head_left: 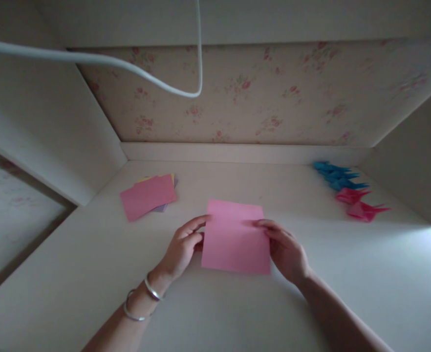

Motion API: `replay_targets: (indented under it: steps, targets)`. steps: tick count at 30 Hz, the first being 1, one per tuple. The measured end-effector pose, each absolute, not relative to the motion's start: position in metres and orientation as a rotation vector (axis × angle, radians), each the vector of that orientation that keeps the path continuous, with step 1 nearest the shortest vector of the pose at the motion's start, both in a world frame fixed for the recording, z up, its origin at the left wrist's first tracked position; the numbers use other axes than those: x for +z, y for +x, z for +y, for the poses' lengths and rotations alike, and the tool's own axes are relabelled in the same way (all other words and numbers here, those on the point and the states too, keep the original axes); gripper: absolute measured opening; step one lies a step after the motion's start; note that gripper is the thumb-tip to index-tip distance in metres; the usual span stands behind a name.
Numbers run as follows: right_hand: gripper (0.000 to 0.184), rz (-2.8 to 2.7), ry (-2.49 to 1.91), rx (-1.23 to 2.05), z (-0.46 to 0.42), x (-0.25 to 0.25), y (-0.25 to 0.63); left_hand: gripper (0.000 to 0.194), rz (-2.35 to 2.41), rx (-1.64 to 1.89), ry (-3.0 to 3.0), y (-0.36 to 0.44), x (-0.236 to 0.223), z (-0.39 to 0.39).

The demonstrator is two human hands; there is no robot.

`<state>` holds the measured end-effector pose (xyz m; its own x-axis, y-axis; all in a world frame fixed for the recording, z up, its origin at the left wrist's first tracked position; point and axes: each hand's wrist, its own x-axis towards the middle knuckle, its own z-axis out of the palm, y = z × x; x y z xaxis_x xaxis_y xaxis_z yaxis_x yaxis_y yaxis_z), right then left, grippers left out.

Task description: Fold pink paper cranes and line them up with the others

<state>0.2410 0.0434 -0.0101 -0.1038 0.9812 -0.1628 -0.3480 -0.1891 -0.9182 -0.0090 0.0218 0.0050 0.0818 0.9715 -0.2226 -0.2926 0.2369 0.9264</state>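
A flat sheet of pink paper is in front of me, near the middle of the view, with no crease that I can make out. At its left edge my left hand grips the sheet, index finger at the edge and thumb beneath. On the opposite edge my right hand holds it too, fingertips over the top and the thumb hidden. Two silver bangles circle my left wrist. Whether the sheet touches the table or is slightly lifted, I cannot tell.
Back left on the white table lies a stack of coloured paper, pink on top. Several folded paper figures, blue and pink, line the back right. A white cable hangs above. Panels enclose the back and sides.
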Motion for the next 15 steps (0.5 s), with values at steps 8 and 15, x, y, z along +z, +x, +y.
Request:
replay_targets:
  steps: [8, 15]
  targets:
    - [0.04, -0.949, -1.009, 1.498, 0.043, -0.008, 0.245, 0.03, 1.184, 1.128, 1.164, -0.01, 0.011, 0.024]
    - [0.025, -1.023, -1.061, 1.476, 0.04, -0.012, 0.246, 0.036, 1.206, 1.054, 1.096, -0.008, 0.017, 0.021]
